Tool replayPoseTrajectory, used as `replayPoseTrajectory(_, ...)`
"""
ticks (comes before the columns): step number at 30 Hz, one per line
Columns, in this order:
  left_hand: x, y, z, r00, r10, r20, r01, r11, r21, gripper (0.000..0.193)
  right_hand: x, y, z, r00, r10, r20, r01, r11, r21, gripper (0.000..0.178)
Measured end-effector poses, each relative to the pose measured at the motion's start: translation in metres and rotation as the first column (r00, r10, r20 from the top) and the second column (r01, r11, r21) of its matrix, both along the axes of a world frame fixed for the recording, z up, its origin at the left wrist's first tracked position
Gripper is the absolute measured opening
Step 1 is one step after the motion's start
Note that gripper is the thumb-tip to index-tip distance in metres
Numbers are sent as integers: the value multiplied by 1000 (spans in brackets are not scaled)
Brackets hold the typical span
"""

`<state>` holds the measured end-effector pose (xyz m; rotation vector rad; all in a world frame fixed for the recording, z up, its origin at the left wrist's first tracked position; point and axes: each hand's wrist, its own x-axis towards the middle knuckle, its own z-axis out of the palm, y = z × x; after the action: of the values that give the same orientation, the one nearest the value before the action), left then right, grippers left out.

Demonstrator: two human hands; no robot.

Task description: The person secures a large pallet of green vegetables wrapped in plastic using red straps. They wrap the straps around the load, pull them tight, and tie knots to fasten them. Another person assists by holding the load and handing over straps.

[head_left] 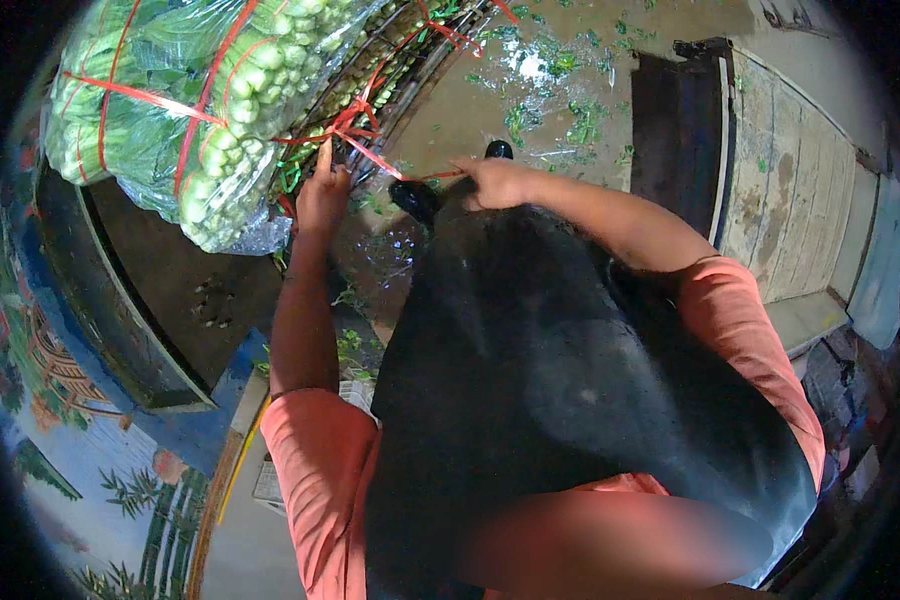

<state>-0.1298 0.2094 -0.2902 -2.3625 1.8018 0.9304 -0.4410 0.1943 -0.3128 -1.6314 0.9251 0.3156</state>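
Observation:
A big bundle of leafy greens with pale stalk ends (260, 95), wrapped in clear plastic, fills the upper left. Red plastic string (135, 97) runs round it in several bands. On its right side the string gathers in a loose knot (348, 125). My left hand (323, 198) is at this knot, one finger stretched up against it and the other fingers curled. From the knot a length of string runs taut to my right hand (492, 184), which is closed on its end in front of my black apron (490, 330).
Dark slatted framework (410, 75) lies along the bundle's right side. Green leaf scraps (560, 65) litter the wet floor (450, 120). A pale panelled structure (790, 170) stands at the right. To the left are a dark raised edge (140, 290) and a painted wall (100, 450).

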Motion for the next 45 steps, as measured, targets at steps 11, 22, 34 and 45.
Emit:
replayPoseTrajectory(11, 31, 1, -31, 972, -102, -212, 98, 995, -31, 62, 122, 9, 56, 671, -723, 167, 571, 646, 507, 17)
replayPoseTrajectory(22, 35, -12, -44, 895, -363, -259, 319, 927, -198, 53, 187, -27, 78, 41, -948, 315, 685, 257, 682, 11)
replayPoseTrajectory(34, 32, -14, -19, 888, -383, -256, 384, 922, -45, 55, 212, -21, 63, 623, -592, 512, 718, 172, -674, 22)
replayPoseTrajectory(45, 25, -12, -5, 947, -277, -163, 288, 956, 46, 62, 181, -32, 65, 776, -446, 445, 615, 380, -691, 23)
